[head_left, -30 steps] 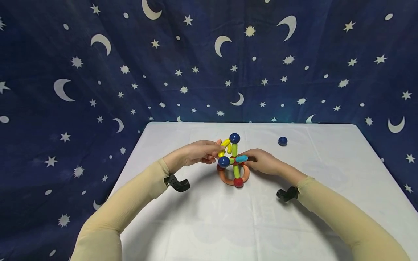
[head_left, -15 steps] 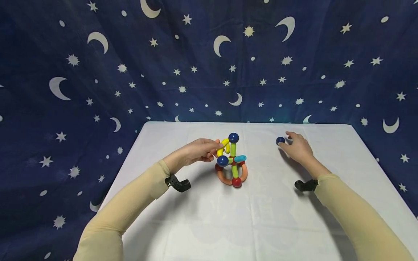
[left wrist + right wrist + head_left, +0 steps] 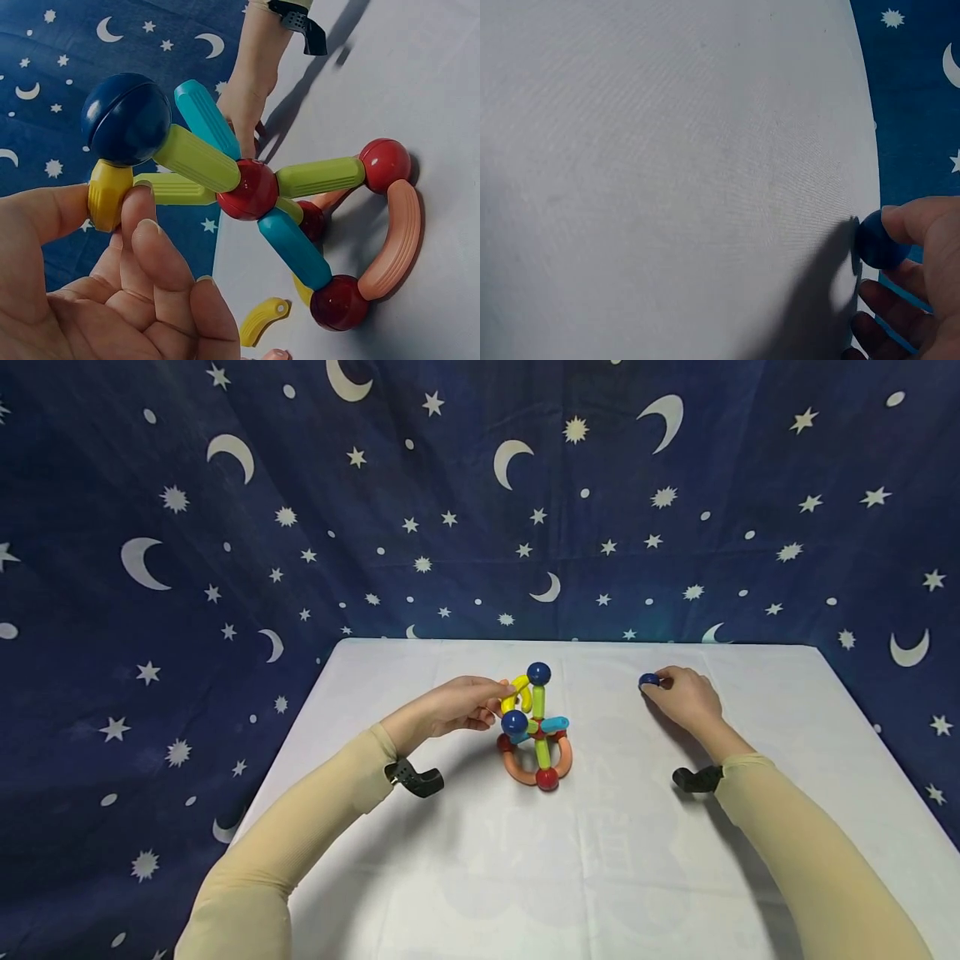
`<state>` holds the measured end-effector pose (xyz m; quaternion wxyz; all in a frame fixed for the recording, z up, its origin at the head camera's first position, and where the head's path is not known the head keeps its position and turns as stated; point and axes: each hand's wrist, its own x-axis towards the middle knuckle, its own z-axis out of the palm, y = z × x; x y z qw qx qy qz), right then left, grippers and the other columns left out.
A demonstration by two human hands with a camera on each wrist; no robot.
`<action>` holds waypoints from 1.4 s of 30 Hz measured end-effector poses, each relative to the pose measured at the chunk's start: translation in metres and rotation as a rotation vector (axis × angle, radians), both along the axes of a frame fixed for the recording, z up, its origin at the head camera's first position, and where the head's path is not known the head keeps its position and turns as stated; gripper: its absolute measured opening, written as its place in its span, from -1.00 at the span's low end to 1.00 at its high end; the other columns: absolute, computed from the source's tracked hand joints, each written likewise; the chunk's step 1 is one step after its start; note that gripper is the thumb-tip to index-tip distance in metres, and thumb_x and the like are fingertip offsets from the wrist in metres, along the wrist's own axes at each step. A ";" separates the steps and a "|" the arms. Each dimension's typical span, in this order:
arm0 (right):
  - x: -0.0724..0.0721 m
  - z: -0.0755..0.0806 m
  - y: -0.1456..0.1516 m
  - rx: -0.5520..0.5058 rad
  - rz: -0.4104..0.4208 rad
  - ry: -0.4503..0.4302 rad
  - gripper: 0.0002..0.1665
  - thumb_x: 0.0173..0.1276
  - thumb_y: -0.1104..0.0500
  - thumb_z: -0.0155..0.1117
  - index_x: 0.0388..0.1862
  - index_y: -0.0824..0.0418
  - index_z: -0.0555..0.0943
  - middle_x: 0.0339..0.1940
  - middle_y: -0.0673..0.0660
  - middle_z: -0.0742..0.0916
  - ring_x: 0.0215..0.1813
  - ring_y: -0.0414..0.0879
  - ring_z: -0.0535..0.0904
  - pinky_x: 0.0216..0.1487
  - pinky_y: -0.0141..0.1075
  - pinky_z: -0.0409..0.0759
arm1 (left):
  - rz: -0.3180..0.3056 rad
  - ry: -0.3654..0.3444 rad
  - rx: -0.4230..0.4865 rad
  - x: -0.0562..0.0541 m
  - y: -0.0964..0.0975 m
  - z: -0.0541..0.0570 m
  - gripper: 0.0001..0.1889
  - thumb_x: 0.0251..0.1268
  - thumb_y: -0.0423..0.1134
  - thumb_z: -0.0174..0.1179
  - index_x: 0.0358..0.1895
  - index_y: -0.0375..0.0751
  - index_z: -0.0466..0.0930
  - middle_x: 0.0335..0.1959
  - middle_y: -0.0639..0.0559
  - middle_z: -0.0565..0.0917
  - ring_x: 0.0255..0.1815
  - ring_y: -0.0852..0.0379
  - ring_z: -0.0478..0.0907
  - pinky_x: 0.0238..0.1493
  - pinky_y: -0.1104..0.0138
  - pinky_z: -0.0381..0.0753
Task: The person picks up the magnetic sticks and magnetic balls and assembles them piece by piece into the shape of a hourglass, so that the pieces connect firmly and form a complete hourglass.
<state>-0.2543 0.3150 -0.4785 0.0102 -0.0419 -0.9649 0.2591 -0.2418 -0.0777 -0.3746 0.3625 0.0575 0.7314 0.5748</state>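
Note:
A model of magnetic balls and rods (image 3: 542, 752) stands on the white table. My left hand (image 3: 465, 703) is at its left side, with thumb and fingertips pinching a curved yellow rod (image 3: 109, 196) that meets a dark blue ball (image 3: 126, 118). In the left wrist view, lime and light blue rods radiate from a central red ball (image 3: 247, 189). A curved orange rod (image 3: 396, 240) joins two lower red balls. Away to the right, my right hand (image 3: 686, 697) pinches a loose dark blue ball (image 3: 881, 240) between thumb and fingers, low over the tabletop.
Behind the white table (image 3: 585, 860) hangs a dark blue cloth (image 3: 450, 510) with moons and stars. Another yellow curved rod (image 3: 264, 321) shows beyond my left fingers. Black bands (image 3: 699, 779) sit at both wrists.
My right hand has left the model, moved right to the loose blue ball and now grips it. My left hand stays on the yellow rod.

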 end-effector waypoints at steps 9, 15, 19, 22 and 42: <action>0.027 0.011 -0.026 -0.284 0.132 0.172 -0.43 0.48 -0.08 0.32 0.25 0.31 0.58 0.05 0.30 0.68 0.12 0.20 0.54 0.15 0.13 0.43 | 0.014 -0.020 0.012 0.001 0.000 -0.001 -0.63 0.51 -0.01 0.19 0.05 -0.28 0.60 -0.48 0.08 0.47 -0.44 0.16 0.47 -0.18 0.28 0.52; 0.063 0.037 -0.061 -0.473 0.287 0.282 -0.53 0.36 0.05 0.50 0.21 0.09 0.67 0.12 0.05 0.65 0.22 -0.09 0.41 0.24 -0.03 0.36 | 0.028 -0.022 0.014 0.001 -0.002 -0.002 -0.63 0.50 -0.01 0.19 0.05 -0.27 0.57 -0.45 0.06 0.53 -0.44 0.16 0.49 -0.17 0.28 0.54; 0.083 0.051 -0.077 -0.562 0.348 0.271 -0.54 0.29 0.14 0.55 0.17 0.05 0.69 0.16 -0.03 0.63 0.26 -0.19 0.37 0.26 -0.23 0.32 | 0.033 -0.031 0.020 0.002 -0.003 -0.002 -0.66 0.50 -0.02 0.19 0.03 -0.26 0.57 -0.45 0.07 0.51 -0.44 0.16 0.49 -0.18 0.28 0.54; 0.092 0.055 -0.085 -0.632 0.393 0.255 -0.53 0.25 0.23 0.57 0.15 0.07 0.69 0.18 -0.01 0.61 0.30 -0.20 0.35 0.29 -0.24 0.30 | 0.033 -0.035 0.026 0.003 -0.002 -0.002 -0.66 0.50 -0.03 0.20 0.03 -0.25 0.57 -0.44 0.07 0.51 -0.43 0.16 0.49 -0.19 0.29 0.54; 0.083 0.055 -0.106 -0.519 0.412 0.206 -0.49 0.31 -0.01 0.53 0.24 -0.07 0.68 0.23 -0.06 0.61 0.37 -0.05 0.32 0.30 0.25 0.28 | 0.039 -0.045 0.040 0.003 0.000 -0.004 -0.68 0.49 -0.04 0.20 0.04 -0.22 0.57 -0.43 0.08 0.55 -0.45 0.18 0.49 -0.21 0.31 0.54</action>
